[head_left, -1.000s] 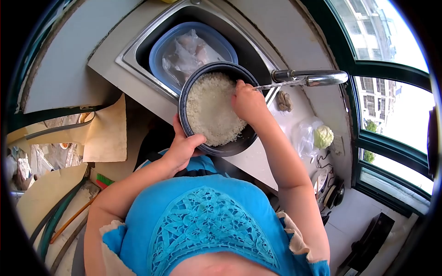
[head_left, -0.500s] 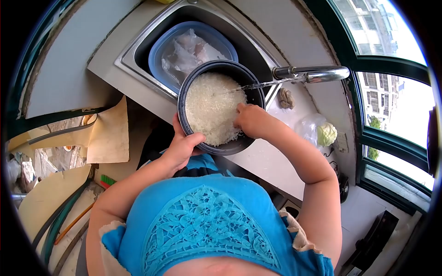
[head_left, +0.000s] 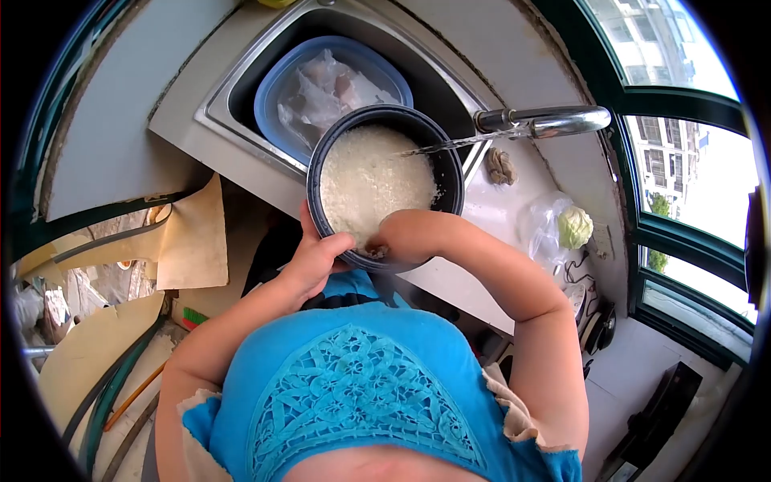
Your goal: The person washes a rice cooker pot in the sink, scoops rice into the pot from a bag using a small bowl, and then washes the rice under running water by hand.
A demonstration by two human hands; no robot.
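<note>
A dark round cooking pot (head_left: 454, 173) holds white rice (head_left: 373, 173) in cloudy water. My left hand (head_left: 321, 251) grips the pot's near-left rim, thumb over the edge and fingers on the outside. Inside the pot, my right hand (head_left: 405, 234) is down in the rice by the near wall. Its fingers are curled, and the fingertips are partly hidden. From the faucet (head_left: 562, 122), a thin stream of water (head_left: 466, 143) runs into the pot.
Behind the pot, a blue basin (head_left: 265, 104) with a plastic bag (head_left: 329, 88) sits in the metal sink (head_left: 241, 60). On the right-hand counter lie a crumpled brown cloth (head_left: 502, 166) and a cabbage (head_left: 574, 228) in clear plastic. Windows line the right side.
My right hand has moved from the right side of the rice toward the near wall, close to my left thumb. The rice looks flatter and wetter. My left hand keeps its hold.
</note>
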